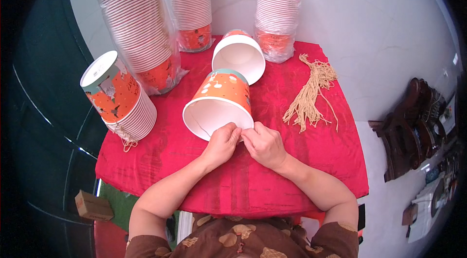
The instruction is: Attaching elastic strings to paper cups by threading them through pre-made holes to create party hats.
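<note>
An orange paper bucket [224, 87] with a teal base band lies on its side, its white mouth toward me. Inside the mouth, a thin beige string [198, 120] runs down toward my left hand [223, 145]. That hand is closed, fingers pinched at the near right part of the rim. Right beside it, my right hand [265, 145] is also closed, thumb and fingers pressed against the rim. The two hands' fingertips meet, and they hide exactly what is between them. Directly behind lies a second bucket [245, 61] on its side, mouth toward me.
A bundle of beige strings [314, 90] lies at the right on the red tablecloth [301, 165]. At the left leans a short bucket stack [119, 95], strings hanging from its lower rim. Tall plastic-wrapped stacks [138, 24] stand at the back. A cardboard box [94, 205] is below left.
</note>
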A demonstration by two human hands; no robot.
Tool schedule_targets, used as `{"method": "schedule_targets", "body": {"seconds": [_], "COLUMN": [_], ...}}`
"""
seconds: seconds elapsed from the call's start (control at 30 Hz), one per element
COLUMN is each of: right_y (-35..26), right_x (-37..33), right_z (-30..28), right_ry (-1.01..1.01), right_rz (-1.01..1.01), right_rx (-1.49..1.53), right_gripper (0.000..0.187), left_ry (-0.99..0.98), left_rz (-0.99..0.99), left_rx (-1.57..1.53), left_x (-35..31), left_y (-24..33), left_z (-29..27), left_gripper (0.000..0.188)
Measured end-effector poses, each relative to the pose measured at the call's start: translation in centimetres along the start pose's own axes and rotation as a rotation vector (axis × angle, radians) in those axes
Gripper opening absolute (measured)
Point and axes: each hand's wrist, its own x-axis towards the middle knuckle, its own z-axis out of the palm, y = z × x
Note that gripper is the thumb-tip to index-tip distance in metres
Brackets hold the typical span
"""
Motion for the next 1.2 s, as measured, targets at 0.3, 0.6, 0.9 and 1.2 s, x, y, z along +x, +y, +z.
{"method": "schedule_targets", "body": {"seconds": [0.3, 0.6, 0.9, 1.2], "right_y": [1.1, 1.5, 1.4, 1.8], "right_x": [-0.3, -0.1, 0.0, -0.1], "right_z": [0.6, 0.7, 0.5, 0.7], "right_ry": [0.038, 0.086, 0.084, 0.087], "right_rz": [0.02, 0.018, 0.039, 0.075], "right_rx": [0.129, 0.245, 0.25, 0.309], "right_gripper": [0.009, 0.007, 0.009, 0.009], "left_ry": [-0.018, -0.004, -0.002, 0.035], "left_rz": [-0.047, -0.139, -0.044, -0.074], "left_rx": [0.044, 0.021, 0.034, -0.011], "left_x": [0.2, 0.2, 0.2, 0.2], "left_y": [0.2, 1.0, 0.3, 1.1], "left_z": [-0.1, -0.8, -0.6, -0.8], "left_gripper": [0.022, 0.017, 0.015, 0.006]}}
